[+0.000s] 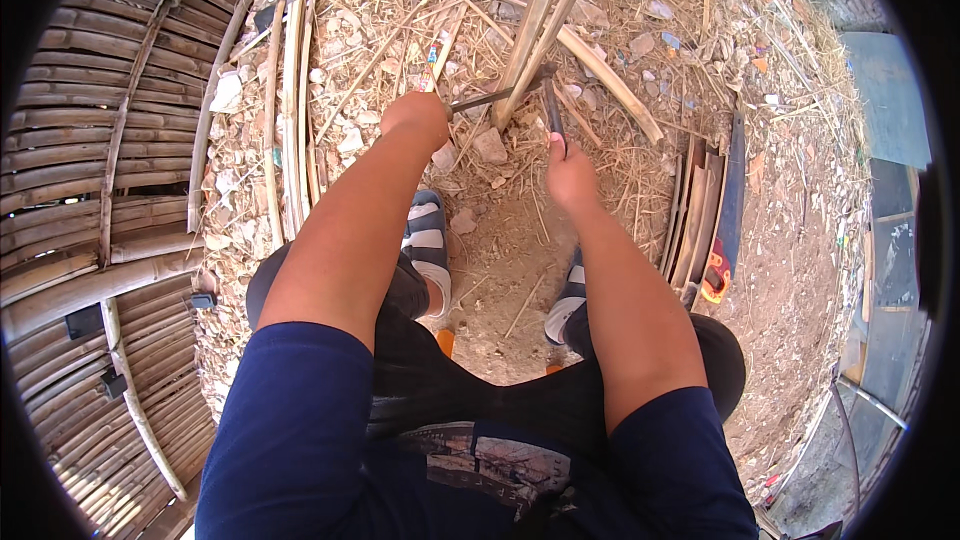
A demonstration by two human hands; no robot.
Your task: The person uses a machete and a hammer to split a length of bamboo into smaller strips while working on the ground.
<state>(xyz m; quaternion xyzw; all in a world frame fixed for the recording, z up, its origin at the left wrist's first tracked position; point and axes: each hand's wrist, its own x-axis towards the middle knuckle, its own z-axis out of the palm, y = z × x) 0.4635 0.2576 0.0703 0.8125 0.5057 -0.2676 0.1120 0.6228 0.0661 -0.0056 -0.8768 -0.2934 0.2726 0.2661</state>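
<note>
My left hand (415, 118) is closed on the handle of a dark blade (490, 98) that reaches right into a pale split bamboo pole (533, 25). The pole stands slanted from the ground up toward the top of the view. My right hand (568, 172) grips a second dark tool handle (554, 120) that points up at the base of the same pole, where the two tools meet. Both arms stretch forward over my knees. My feet in striped sandals (428, 240) rest on bare dirt below the hands.
Long bamboo strips (292, 90) lie on the ground at left beside a woven bamboo panel (90, 140). More cut strips (698, 205) and a handsaw with an orange handle (722, 240) lie at right. Straw, stones and litter cover the dirt around the pole.
</note>
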